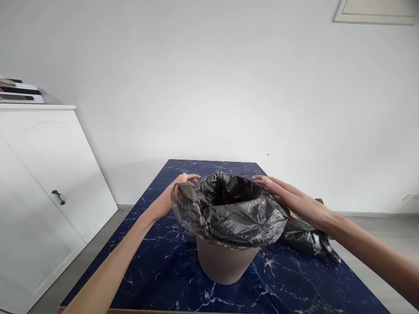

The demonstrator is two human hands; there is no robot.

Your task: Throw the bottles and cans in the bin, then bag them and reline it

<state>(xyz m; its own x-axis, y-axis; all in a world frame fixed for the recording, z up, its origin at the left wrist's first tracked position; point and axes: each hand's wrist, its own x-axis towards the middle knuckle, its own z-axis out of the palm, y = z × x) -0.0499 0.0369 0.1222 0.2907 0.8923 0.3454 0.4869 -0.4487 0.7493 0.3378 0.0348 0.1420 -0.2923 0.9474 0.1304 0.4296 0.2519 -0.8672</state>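
Observation:
A taupe bin [225,264] stands upright on the blue marbled table. A black bin bag [247,220] lines it, its mouth folded outward over the rim and hanging loosely around the sides. My left hand [178,185] is at the bag's far left edge, fingers stretched toward the rim and partly hidden by the plastic. Across from it, my right hand [283,192] lies along the bag's right edge with its fingers extended. Behind my right forearm, a bundle of black plastic bags [306,237] rests on the table.
The dark blue table [157,270] with white veining reaches toward a white wall [209,87]. A white cabinet [42,187] with a black handle stands at the left, bearing a stack of items [19,91]. Grey floor shows on both sides.

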